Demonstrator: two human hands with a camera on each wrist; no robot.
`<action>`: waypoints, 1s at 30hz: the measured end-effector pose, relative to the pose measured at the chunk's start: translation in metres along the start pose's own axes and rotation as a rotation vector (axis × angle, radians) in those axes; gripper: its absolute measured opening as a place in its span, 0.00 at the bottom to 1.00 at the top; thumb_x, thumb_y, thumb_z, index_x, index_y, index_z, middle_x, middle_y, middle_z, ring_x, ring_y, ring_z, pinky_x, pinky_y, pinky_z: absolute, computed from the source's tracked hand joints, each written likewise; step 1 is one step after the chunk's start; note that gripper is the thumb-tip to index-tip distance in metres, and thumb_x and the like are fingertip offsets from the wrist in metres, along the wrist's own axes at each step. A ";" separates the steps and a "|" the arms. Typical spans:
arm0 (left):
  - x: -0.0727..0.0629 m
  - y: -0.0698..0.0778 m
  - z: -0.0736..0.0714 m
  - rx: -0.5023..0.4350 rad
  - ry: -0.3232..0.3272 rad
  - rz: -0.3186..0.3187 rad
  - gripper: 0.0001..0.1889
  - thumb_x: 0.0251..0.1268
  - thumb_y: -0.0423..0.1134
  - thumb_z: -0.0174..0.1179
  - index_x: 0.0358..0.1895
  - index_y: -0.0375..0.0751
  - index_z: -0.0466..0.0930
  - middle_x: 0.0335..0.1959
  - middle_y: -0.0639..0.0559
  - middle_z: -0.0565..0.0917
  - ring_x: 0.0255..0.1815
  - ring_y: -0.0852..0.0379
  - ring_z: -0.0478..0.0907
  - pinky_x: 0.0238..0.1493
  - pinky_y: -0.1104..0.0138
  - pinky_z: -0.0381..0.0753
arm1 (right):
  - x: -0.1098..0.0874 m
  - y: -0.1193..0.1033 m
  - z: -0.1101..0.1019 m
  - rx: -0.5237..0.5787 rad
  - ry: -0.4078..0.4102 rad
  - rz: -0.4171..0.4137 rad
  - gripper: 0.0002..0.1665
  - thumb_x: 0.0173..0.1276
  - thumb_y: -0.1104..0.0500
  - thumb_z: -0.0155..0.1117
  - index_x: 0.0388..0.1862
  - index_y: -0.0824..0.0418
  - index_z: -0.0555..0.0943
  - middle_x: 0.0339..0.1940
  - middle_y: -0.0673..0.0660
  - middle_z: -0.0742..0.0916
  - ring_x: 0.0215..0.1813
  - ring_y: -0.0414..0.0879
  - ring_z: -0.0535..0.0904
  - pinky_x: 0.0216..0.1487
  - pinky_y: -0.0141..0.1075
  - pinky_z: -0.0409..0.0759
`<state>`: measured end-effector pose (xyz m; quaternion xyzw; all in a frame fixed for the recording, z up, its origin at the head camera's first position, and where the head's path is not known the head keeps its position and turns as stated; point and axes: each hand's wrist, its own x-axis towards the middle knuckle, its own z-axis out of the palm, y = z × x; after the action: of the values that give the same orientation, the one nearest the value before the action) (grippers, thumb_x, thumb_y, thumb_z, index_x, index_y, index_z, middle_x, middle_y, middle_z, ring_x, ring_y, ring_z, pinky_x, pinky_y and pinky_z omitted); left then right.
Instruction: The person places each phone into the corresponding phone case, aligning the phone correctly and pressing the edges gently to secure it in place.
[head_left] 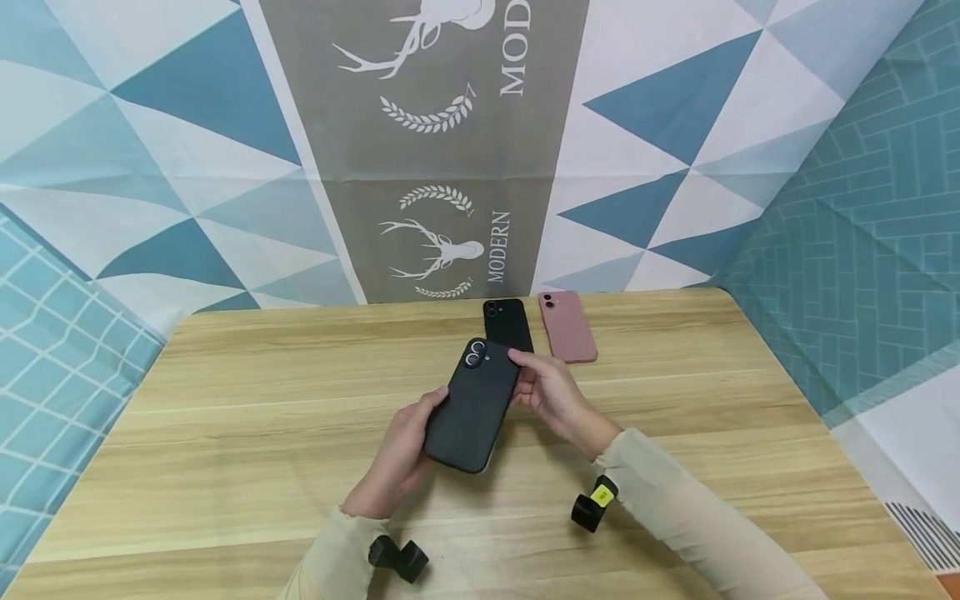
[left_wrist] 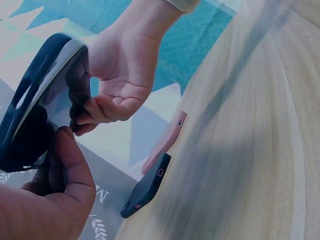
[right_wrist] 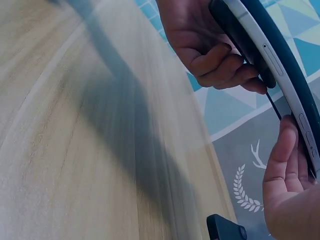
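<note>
Both hands hold a smartphone (head_left: 468,417) with a black back cover above the table, its camera end tilted up and away. My left hand (head_left: 401,446) grips its lower left edge, thumb along the side and fingers underneath. At the upper right corner my right hand (head_left: 551,392) pinches it, thumb on the back and fingers curled below. In the right wrist view the phone's silver side (right_wrist: 274,60) with its buttons lies bare beside the black cover (right_wrist: 287,55). The fingers of both hands reach across the glossy screen side (left_wrist: 62,95) in the left wrist view.
A black phone (head_left: 510,321) lies near the table's back edge, partly behind the held phone. To its right lies a pink phone (head_left: 568,329), camera end towards the back. The wooden table (head_left: 247,433) meets a patterned cloth backdrop (head_left: 442,158) behind and at both sides.
</note>
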<state>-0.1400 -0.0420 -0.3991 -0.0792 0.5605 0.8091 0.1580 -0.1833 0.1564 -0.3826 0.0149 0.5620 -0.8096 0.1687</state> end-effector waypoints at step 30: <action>-0.003 0.003 0.005 -0.063 0.058 0.143 0.08 0.63 0.33 0.53 0.26 0.41 0.77 0.18 0.53 0.81 0.22 0.60 0.78 0.28 0.73 0.80 | -0.009 -0.001 0.012 0.068 0.057 -0.078 0.05 0.72 0.60 0.47 0.35 0.58 0.69 0.23 0.50 0.86 0.27 0.43 0.84 0.34 0.34 0.84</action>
<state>-0.1376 -0.0391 -0.3938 -0.0676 0.5432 0.8330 0.0810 -0.1734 0.1474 -0.3755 0.0218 0.5390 -0.8333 0.1204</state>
